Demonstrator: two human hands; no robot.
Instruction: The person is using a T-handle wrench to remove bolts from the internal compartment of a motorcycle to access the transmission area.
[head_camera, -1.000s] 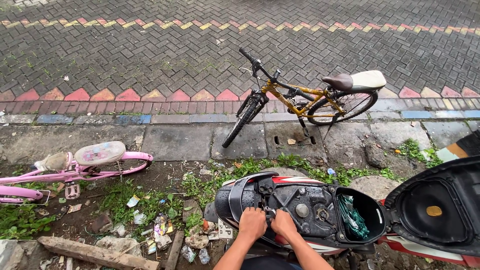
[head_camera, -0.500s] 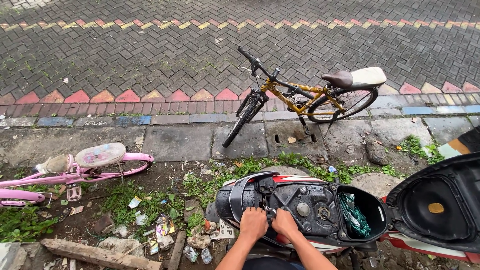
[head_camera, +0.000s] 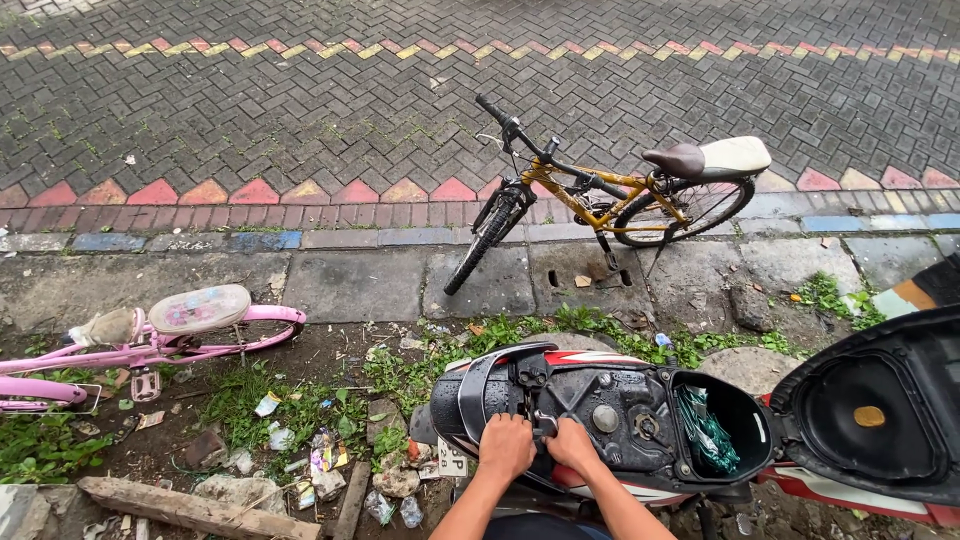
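Note:
A scooter (head_camera: 600, 400) stands below me with its seat (head_camera: 880, 410) flipped open to the right. The black compartment under the seat shows a round fuel cap (head_camera: 604, 418) and a storage bucket with a green bag (head_camera: 705, 430). My left hand (head_camera: 507, 447) and my right hand (head_camera: 572, 445) press side by side on a small black part at the rear of that compartment. Both hands are curled, and the exact grip is hidden by the fingers.
A yellow bicycle (head_camera: 610, 195) stands on its kickstand on the concrete kerb. A pink child's bicycle (head_camera: 150, 335) lies at the left. Litter and weeds (head_camera: 310, 450) cover the dirt, with a wooden plank (head_camera: 200, 510) at lower left. Brick paving lies beyond.
The view has shifted slightly; both hands stay on the same spot at the rear of the scooter's compartment.

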